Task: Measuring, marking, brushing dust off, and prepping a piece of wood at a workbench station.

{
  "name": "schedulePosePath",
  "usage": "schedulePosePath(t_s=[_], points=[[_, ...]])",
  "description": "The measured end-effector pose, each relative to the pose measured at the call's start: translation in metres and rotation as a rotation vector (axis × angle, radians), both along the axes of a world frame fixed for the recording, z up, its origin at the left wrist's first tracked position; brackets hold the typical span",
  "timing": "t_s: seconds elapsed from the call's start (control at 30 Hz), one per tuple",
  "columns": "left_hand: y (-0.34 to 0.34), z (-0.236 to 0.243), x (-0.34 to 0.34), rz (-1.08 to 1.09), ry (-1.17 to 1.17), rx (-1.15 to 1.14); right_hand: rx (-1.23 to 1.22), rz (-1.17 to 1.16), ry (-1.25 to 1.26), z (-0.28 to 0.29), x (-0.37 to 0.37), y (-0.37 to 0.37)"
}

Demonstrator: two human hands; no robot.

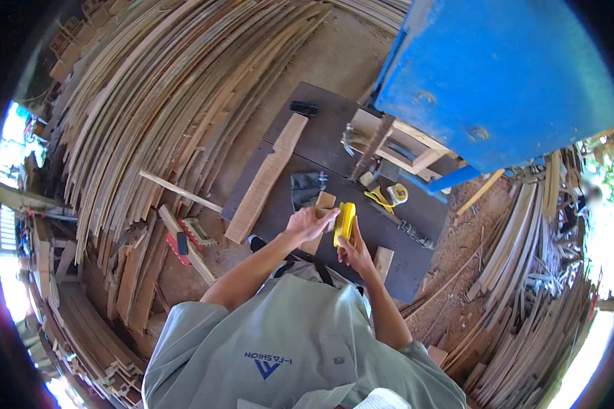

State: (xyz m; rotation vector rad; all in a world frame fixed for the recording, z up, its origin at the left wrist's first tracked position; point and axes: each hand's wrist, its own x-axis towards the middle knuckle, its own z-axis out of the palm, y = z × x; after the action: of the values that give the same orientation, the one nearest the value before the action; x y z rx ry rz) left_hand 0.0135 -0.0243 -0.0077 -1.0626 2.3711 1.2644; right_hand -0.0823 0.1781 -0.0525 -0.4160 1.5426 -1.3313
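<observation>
2 hands meet over the dark bench (334, 129): your left hand (309, 223) grips a small wooden block (323, 204), and your right hand (354, 251) pinches a yellow tool (344, 223) just right of it. A long plank (266, 178) lies left of your left hand.

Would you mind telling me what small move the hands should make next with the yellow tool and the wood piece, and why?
Probably lower the yellow tool onto the small wood piece: the right hand holds the tool upright beside the piece, which the left hand grips above the dark board.
</observation>
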Motion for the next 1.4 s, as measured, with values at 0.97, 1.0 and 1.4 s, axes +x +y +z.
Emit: schedulePosePath(t_s=[0.97, 1.0, 1.4], points=[[0.005, 0.020, -0.003, -0.046, 0.072, 0.026, 0.044, -0.002, 0.002, 0.004, 0.007, 0.009], [0.002, 0.026, 0.000, -0.050, 0.107, 0.089, -0.002, 0.000, 0.026, 0.021, 0.012, 0.009], [0.006, 0.023, 0.006, 0.029, 0.131, 0.074, -0.062, 0.055, 0.052, 0.017, 0.008, 0.011]])
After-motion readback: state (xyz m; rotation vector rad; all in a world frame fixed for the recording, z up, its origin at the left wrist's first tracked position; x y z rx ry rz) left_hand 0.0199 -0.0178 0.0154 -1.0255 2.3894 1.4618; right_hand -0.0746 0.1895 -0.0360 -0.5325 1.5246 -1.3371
